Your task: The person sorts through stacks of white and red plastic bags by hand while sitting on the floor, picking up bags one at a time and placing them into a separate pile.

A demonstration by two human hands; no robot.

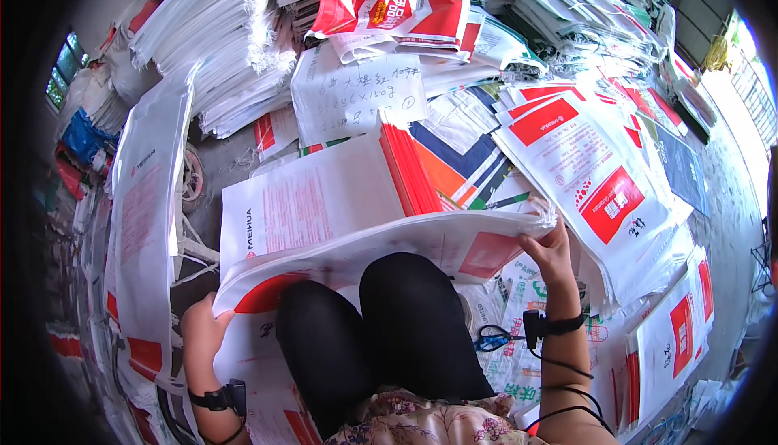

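Note:
Across my knees stretches a white woven sack (397,244) with red printing, perhaps several layers thick; its middle bows up away from my lap. My left hand (204,327) is closed on its left end, fingers partly hidden behind the edge. At the frayed right end, my right hand (551,250) pinches the corner between thumb and fingers. Just beyond the held sack lies a neat pile of similar white sacks (296,194), its right side showing bright red edges. A black strap with a small device circles each wrist, and a cable trails from the right one.
Blue-handled scissors (493,337) lie by my right thigh. More printed sacks (583,177) spread to the right, with another pile (673,323) nearer. Tall sack stacks (219,32) rise at the back. A draped sack stack (146,202) stands left, beside a cart wheel (192,173).

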